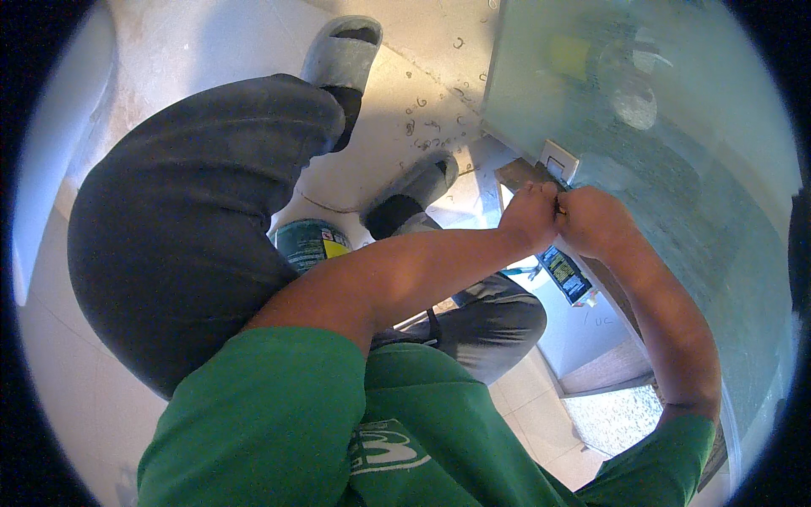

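Left hand (530, 218) and right hand (596, 221) beside a greenish glass panel (718, 279).
At the panel's edge, by a white rectangular plate (561, 160), a small dark piece (559, 208) is seen between narrowly curled fingers; whether it is gripped cannot be told. Both wrists are best kept steady.

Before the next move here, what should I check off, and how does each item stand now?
1. Left hand and right hand in view: ok, close together.
2. Grip on the small item between them: cannot tell, mostly hidden.
3. White plate visible: ok, just beyond the hands.
4. Tub apart from both hands: ok.
5. Floor near the slippers clean: not ok, dark marks there.
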Tool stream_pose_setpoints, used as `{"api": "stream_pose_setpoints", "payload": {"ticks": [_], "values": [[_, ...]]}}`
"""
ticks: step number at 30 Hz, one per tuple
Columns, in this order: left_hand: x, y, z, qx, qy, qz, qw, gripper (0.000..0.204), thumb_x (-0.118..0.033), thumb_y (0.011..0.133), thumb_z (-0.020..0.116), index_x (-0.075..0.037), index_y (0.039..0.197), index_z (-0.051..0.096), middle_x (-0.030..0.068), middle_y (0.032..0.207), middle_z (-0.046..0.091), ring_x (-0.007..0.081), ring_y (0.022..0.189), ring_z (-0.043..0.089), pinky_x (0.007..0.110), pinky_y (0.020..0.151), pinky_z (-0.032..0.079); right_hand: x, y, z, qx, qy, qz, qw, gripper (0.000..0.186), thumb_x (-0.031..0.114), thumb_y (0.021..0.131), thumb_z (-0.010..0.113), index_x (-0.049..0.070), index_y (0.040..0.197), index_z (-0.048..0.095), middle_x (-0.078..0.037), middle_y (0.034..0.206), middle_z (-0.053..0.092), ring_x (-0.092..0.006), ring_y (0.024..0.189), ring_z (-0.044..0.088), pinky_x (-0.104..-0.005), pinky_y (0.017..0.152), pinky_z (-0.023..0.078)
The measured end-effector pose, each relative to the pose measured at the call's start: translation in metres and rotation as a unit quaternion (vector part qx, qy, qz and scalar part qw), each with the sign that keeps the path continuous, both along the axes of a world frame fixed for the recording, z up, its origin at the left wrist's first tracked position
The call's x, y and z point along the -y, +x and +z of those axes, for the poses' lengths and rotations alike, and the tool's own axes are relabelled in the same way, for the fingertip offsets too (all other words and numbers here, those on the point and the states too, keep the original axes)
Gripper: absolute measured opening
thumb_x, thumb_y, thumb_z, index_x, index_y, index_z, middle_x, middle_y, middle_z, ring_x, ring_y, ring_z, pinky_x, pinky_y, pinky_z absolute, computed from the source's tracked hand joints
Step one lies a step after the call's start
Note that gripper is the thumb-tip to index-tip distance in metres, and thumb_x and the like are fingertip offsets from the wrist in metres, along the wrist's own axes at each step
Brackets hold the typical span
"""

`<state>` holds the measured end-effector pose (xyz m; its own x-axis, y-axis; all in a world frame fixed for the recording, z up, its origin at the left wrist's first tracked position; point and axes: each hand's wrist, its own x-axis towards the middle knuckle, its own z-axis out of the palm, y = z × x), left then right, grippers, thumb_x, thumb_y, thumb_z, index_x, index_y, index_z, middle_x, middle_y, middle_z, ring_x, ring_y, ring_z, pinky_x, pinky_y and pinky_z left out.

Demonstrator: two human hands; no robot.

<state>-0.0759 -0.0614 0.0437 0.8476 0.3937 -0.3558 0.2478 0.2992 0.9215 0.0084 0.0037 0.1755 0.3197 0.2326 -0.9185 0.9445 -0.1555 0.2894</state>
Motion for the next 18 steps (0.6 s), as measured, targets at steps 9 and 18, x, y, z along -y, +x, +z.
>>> {"api": "stream_pose_setpoints", "payload": {"ticks": [9,18], "values": [[0.009,0.0,-0.01,0.003,0.029,0.009,1.0,0.028,-0.021,0.089,0.06,0.001,0.106,0.064,0.0279,0.112,0.066,0.045,0.116,0.061,0.051,0.102,0.05,-0.003,-0.008,-0.002,0.022,-0.044,-0.031,0.998,0.026,0.021,0.086,0.063,0.005,0.101,0.078,-0.021,0.101,0.075,-0.0401,0.097,0.073,-0.0514,0.087,0.058],[0.004,0.005,-0.006,0.004,0.031,-0.013,0.999,0.029,-0.019,0.088,0.06,0.002,0.108,0.065,0.029,0.114,0.066,0.045,0.119,0.06,0.051,0.107,0.047,0.009,0.001,-0.003,0.023,-0.028,-0.015,0.999,0.026,0.021,0.086,0.062,0.005,0.1,0.077,-0.021,0.099,0.075,-0.0397,0.093,0.073,-0.0512,0.085,0.059]]}}
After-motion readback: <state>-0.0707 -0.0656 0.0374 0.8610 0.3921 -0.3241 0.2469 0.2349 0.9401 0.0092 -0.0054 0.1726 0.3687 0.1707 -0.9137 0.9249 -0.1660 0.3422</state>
